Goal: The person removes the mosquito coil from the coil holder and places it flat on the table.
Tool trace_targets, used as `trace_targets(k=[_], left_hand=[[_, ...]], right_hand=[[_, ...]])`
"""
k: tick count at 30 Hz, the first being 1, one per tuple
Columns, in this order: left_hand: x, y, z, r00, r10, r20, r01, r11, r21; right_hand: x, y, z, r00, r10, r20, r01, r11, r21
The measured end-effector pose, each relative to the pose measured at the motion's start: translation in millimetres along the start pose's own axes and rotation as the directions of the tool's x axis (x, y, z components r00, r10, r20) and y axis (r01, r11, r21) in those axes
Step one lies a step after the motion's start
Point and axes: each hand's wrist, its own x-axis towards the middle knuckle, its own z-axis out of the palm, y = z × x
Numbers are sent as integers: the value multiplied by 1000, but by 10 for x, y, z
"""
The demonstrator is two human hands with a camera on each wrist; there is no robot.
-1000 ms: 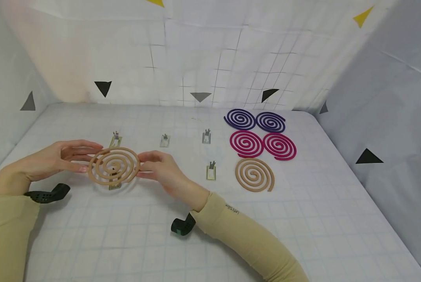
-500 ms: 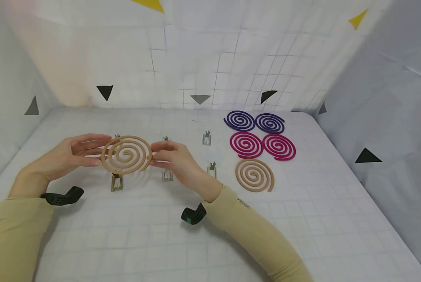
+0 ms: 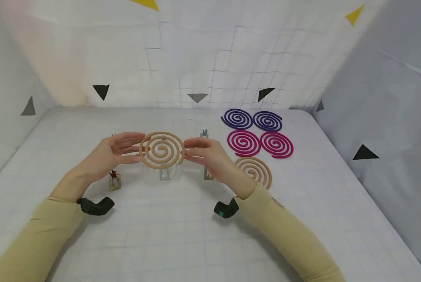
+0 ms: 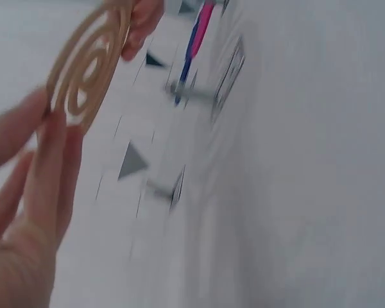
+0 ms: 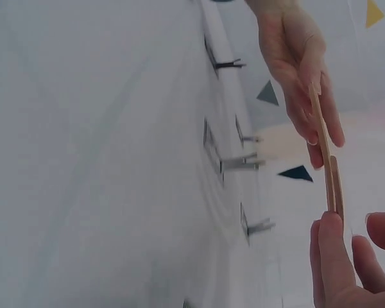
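A tan mosquito coil (image 3: 162, 148) is held up above the table, over a small metal coil stand (image 3: 165, 174) that partly shows below it in the head view. My left hand (image 3: 120, 154) pinches its left edge between thumb and fingers. At the opposite edge, my right hand (image 3: 215, 159) pinches it with the fingertips. The right wrist view shows the coil (image 5: 327, 154) edge-on between both hands. In the left wrist view, fingers (image 4: 48, 167) grip its near rim.
Another tan coil (image 3: 266, 169), two magenta coils (image 3: 243, 143) and two dark purple coils (image 3: 237, 119) lie on the right. More upright-pronged stands include one at front left (image 3: 114, 181) and one at back right (image 3: 204, 134). My right hand partly covers another stand (image 3: 208, 174).
Both hands have carried the tan coil rightward, from above the left stands to above the middle ones. It has risen a little in the head view.
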Motion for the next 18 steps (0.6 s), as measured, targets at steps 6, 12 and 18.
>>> trace_targets(k=[6, 12, 18], left_hand=[[134, 49, 433, 996, 0, -87, -7, 997, -73], [344, 141, 837, 992, -49, -115, 31, 988, -153], [545, 243, 1190, 992, -67, -107, 44, 979, -200]], right_hand=[[-156, -61, -315, 999, 19, -50, -23, 997, -73], [-309, -81, -648, 995, -7, -98, 0, 998, -67], [-465, -124, -992, 989, -4, -149, -2, 999, -40]])
